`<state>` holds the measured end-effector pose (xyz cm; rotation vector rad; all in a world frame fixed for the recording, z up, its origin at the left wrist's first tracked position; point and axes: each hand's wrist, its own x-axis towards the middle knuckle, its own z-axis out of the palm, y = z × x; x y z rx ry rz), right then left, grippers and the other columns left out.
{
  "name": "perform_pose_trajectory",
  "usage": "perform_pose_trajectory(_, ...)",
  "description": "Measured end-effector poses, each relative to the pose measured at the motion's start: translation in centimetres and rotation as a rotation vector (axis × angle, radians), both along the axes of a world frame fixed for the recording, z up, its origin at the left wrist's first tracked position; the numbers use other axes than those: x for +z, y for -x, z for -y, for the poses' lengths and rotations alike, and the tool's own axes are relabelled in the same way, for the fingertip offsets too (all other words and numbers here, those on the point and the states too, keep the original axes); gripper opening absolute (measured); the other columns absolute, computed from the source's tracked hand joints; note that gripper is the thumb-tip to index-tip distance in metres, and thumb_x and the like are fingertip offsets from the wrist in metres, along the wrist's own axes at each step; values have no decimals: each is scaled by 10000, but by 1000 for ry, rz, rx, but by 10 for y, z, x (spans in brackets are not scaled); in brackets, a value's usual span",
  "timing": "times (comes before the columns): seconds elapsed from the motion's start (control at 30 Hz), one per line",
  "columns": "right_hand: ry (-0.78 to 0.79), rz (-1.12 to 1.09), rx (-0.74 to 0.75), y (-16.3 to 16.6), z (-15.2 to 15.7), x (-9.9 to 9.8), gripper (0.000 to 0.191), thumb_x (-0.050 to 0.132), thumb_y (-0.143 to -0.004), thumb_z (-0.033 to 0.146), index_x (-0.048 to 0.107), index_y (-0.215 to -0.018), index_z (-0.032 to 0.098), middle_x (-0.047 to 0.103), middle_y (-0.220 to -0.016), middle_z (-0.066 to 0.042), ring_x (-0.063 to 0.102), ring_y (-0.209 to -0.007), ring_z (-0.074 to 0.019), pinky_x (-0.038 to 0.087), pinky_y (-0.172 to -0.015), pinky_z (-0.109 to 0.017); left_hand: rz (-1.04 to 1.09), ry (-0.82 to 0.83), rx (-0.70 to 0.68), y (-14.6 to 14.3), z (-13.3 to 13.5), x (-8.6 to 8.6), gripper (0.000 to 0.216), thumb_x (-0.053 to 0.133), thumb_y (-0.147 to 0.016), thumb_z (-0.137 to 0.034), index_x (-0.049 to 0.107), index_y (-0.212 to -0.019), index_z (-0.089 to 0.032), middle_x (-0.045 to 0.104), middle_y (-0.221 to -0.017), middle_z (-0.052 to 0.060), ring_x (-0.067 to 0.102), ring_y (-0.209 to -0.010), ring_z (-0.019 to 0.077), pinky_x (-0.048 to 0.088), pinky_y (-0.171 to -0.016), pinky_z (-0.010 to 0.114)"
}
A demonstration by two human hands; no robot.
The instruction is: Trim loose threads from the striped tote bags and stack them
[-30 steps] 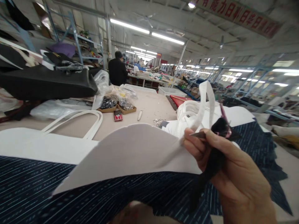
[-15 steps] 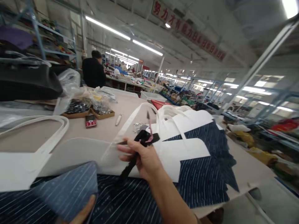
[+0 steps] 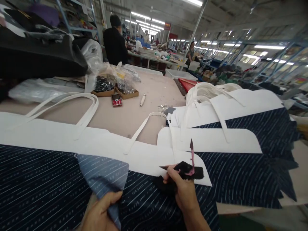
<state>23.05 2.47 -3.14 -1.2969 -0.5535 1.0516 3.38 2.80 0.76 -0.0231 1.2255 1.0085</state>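
My right hand (image 3: 183, 189) is closed on a small pair of thread snips (image 3: 190, 166) with pink blades and a black wrapped grip, held over the white top edge of a bag. My left hand (image 3: 102, 213) pinches a folded-back corner of navy striped fabric (image 3: 106, 176), showing its lighter underside. Both rest on a navy striped tote bag with a white top band (image 3: 72, 144) and white handles (image 3: 144, 126), lying flat in front of me.
More navy and white bags (image 3: 240, 128) are stacked at right. A red phone (image 3: 116, 100), a pen-like tool (image 3: 142, 100), boxes of small parts (image 3: 115, 88) and black bags (image 3: 40, 59) lie farther back. A person in black (image 3: 115, 41) stands beyond the table.
My right hand with the snips has dropped toward me, off the white handle, which now lies flat. My left hand has come further into view, gripping the folded fabric corner.
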Motion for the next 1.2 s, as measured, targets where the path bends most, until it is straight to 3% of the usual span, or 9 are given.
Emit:
perform_pose_trajectory(0.1, 16, 187, 71, 1, 8, -4, 287, 757, -801, 453, 685, -769, 177, 692, -594, -12, 639, -568, -173, 542, -594, -287, -60, 64, 3, -19, -6, 27, 199, 689, -768, -93, 721, -959, -141, 792, -821, 73, 750, -895, 297, 614, -855, 450)
perform_pose_trajectory(0.2, 31, 270, 59, 1, 13, -5, 262, 722, -834, 448, 682, -794, 192, 693, -597, 0, 643, -587, -170, 537, -633, -286, -176, 135, -8, -31, -11, 38, 318, 766, -692, -63, 725, -990, -165, 795, -814, 55, 743, -944, 297, 600, -892, 435)
perform_pose_trajectory(0.37, 47, 257, 56, 0, 16, 1, 262, 716, -838, 457, 682, -772, 206, 696, -606, 6, 656, -635, -178, 521, -712, -301, -252, 294, -101, -28, -11, 25, 387, 888, -580, -176, 738, -934, -137, 796, -854, 109, 746, -906, 327, 596, -888, 435)
perform_pose_trajectory(0.57, 154, 301, 139, 8, 25, 17, 310, 679, -865, 460, 694, -696, 201, 629, -545, 14, 603, -581, -156, 479, -629, -277, -345, 214, -86, -27, -2, 9, 432, 895, -604, -256, 737, -995, -160, 785, -1013, 134, 735, -953, 344, 559, -940, 518)
perform_pose_trajectory(0.83, 109, 287, 147, 5, 31, -11, 290, 673, -880, 453, 692, -765, 187, 686, -636, -16, 658, -613, -180, 524, -656, -307, -210, 41, -77, -36, -1, 4, 473, 820, -700, -162, 696, -1154, -205, 761, -1145, 85, 682, -1116, 281, 551, -974, 386)
perform_pose_trajectory(1.0, 106, 207, 69, 10, 31, -4, 276, 699, -861, 441, 673, -742, 193, 665, -602, 6, 681, -603, -179, 558, -656, -293, -138, 66, -181, -52, -13, 7, 382, 829, -689, -177, 734, -1057, -137, 790, -999, 130, 725, -1005, 312, 600, -882, 402)
perform_pose_trajectory(1.2, 126, 215, 40, 11, 31, -5, 275, 704, -857, 447, 676, -759, 191, 671, -596, 7, 689, -581, -179, 576, -643, -287, -177, 112, -201, -53, -15, -2, 390, 832, -706, -214, 730, -1080, -170, 790, -1030, 108, 694, -1093, 286, 556, -967, 378)
